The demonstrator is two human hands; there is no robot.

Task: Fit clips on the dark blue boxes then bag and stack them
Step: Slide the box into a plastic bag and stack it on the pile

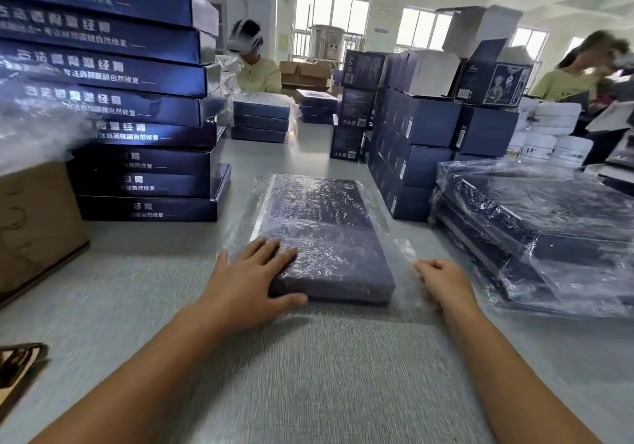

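A flat dark blue box [326,237] lies inside a clear plastic bag on the grey table, straight ahead of me. My left hand [252,280] rests on the box's near left corner, fingers spread over the top and thumb along the near edge. My right hand [442,280] sits at the box's right side with curled fingers pinching the loose edge of the bag [406,255]. To the right lies a stack of bagged boxes [549,237]. A tall stack of unbagged dark blue boxes [130,107] stands at the left. No clip is visible.
A brown carton [37,224] sits at the left edge, with loose plastic above it. Upright dark blue cartons [411,155] are piled behind the box on the right. Two people work at the far side of the table [308,358].
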